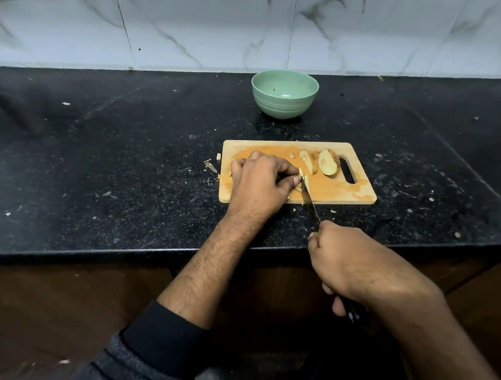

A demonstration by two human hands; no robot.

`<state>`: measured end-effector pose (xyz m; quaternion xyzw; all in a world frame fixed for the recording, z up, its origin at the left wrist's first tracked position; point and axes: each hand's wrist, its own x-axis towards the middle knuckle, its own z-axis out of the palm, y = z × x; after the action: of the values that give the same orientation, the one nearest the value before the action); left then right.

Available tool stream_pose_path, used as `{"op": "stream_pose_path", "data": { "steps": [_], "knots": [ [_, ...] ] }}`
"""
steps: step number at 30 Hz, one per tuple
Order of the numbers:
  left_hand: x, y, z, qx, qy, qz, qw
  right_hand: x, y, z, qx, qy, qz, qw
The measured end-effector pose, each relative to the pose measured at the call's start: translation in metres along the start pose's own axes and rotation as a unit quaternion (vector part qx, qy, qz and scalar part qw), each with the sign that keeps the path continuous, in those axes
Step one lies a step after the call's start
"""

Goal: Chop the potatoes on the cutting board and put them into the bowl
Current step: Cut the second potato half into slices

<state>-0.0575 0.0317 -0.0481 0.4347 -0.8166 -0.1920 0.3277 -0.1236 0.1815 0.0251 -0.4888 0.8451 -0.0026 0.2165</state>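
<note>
Two potato wedges [320, 164] lying on wooden cutting board [354, 191] near handle slot; empty green bowl [283, 94] sitting upright behind cutting board.

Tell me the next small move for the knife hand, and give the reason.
Probably press the knife down through the potato piece that the left hand pinches on the cutting board. The right hand holds the blade right beside those fingertips, two potato wedges wait uncut, and the bowl looks empty.

bare counter [117, 149] left of board [354, 191] | bowl [283, 94] behind
</note>
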Motion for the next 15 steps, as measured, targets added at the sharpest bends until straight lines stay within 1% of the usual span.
{"op": "stream_pose_path", "data": {
  "steps": [4,9,15],
  "knots": [
    [-0.001,-0.001,-0.001,-0.008,0.003,-0.004,1.0,-0.005,0.0,0.0,-0.009,0.012,0.001,1.0],
    [-0.001,-0.001,-0.001,-0.018,0.005,-0.012,1.0,-0.008,-0.002,-0.004,0.01,0.029,0.003,1.0],
    [0.001,-0.002,-0.001,-0.023,0.002,-0.013,1.0,0.01,-0.001,0.002,0.006,0.025,-0.011,1.0]
  ]
}}
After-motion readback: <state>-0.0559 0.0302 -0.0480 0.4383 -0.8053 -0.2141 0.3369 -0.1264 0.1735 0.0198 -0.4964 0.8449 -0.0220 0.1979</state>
